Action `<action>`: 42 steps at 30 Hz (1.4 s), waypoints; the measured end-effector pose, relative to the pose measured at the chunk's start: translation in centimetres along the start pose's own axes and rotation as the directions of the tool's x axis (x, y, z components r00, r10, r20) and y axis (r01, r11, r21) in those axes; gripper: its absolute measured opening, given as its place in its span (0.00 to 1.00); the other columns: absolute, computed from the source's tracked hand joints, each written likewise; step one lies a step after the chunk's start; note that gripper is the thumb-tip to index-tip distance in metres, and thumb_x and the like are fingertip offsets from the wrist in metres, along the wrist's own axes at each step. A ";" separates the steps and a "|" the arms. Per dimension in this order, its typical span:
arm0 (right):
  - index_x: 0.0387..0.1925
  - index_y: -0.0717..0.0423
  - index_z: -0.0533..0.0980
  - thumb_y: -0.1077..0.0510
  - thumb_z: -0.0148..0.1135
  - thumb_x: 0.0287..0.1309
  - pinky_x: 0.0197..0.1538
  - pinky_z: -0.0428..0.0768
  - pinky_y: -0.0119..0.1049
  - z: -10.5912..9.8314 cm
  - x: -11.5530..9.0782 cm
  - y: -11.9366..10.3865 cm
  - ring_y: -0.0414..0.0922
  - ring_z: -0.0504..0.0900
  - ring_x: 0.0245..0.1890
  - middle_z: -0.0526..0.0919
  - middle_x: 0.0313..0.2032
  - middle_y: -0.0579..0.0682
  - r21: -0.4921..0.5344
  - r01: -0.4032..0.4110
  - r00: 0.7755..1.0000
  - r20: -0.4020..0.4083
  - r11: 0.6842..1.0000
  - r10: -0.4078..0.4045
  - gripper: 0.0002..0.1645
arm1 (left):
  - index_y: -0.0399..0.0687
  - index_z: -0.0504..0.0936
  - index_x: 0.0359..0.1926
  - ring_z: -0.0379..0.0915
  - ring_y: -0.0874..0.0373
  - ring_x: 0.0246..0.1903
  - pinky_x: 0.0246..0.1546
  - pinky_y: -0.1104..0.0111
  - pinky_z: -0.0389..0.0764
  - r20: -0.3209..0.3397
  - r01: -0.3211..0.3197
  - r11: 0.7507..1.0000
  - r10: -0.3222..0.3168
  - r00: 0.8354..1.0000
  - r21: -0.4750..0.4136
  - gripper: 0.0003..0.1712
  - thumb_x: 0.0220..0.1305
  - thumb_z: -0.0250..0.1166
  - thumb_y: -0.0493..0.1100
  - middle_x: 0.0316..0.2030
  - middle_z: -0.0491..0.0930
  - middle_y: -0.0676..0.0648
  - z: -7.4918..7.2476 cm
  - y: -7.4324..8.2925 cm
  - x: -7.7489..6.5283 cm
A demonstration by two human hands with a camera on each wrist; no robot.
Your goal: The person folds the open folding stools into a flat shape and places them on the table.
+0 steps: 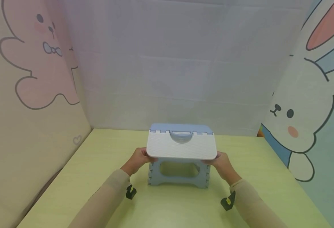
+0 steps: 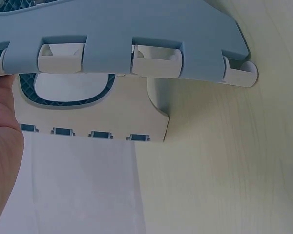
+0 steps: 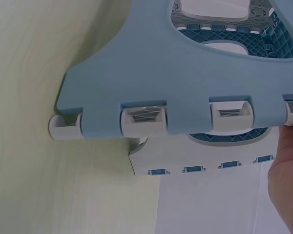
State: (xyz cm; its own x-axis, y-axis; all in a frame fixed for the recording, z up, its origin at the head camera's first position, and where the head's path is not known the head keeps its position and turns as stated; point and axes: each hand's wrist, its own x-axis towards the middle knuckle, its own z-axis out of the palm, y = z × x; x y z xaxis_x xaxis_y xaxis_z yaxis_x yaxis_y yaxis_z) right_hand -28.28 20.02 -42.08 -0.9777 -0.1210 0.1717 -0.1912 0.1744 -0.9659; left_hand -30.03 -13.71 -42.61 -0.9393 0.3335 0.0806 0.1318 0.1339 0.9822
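A blue and white folding step stool (image 1: 181, 145) stands unfolded on the table, its white half of the top facing me and the blue half behind. A small carry handle sits at the middle of the top. At the left front corner of the top, my left hand (image 1: 138, 158) grips the edge, fingers reaching under it. My right hand (image 1: 221, 162) grips the right front corner likewise. Both wrist views show the stool's blue leg panel (image 2: 112, 34) with white hinge knuckles, and a sliver of each hand beside it. Most fingertips are hidden under the top.
The pale yellow-green table (image 1: 121, 205) spreads around the stool. A white cloth wall (image 1: 170, 79) rises behind it, with cartoon-printed cloths at left and right. Small black wrist straps (image 1: 228, 201) with yellow marks hang by the sleeves.
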 end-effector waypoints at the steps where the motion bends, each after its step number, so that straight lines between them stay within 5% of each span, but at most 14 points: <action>1: 0.45 0.76 0.77 0.69 0.68 0.48 0.46 0.77 0.32 0.0 0.0 0.0 0.36 0.81 0.40 0.85 0.41 0.52 0.002 0.000 1.000 0.002 1.000 0.000 0.21 | 0.24 0.78 0.49 0.77 0.53 0.46 0.52 0.52 0.75 -0.001 0.003 1.000 -0.003 1.000 -0.001 0.18 0.57 0.65 0.29 0.47 0.81 0.37 0.0 0.0 0.0; 42: 0.48 0.78 0.74 0.70 0.65 0.50 0.48 0.76 0.32 0.2 -0.1 0.3 0.34 0.80 0.40 0.81 0.46 0.65 -0.008 -0.009 1.000 0.001 1.000 0.009 0.22 | 0.24 0.77 0.49 0.77 0.57 0.44 0.51 0.54 0.75 0.022 0.000 1.000 0.001 1.000 -0.031 0.18 0.57 0.65 0.30 0.47 0.82 0.38 -0.1 -0.5 0.2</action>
State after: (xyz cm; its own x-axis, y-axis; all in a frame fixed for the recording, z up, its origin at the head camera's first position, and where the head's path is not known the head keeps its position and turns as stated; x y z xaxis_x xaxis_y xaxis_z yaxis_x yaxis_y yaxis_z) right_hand -28.21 19.87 -42.40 -0.9793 -0.1205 0.1626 -0.1830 0.1835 -0.9659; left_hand -30.30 -13.77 -43.11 -0.9321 0.3537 0.0778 0.1220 0.1046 0.9870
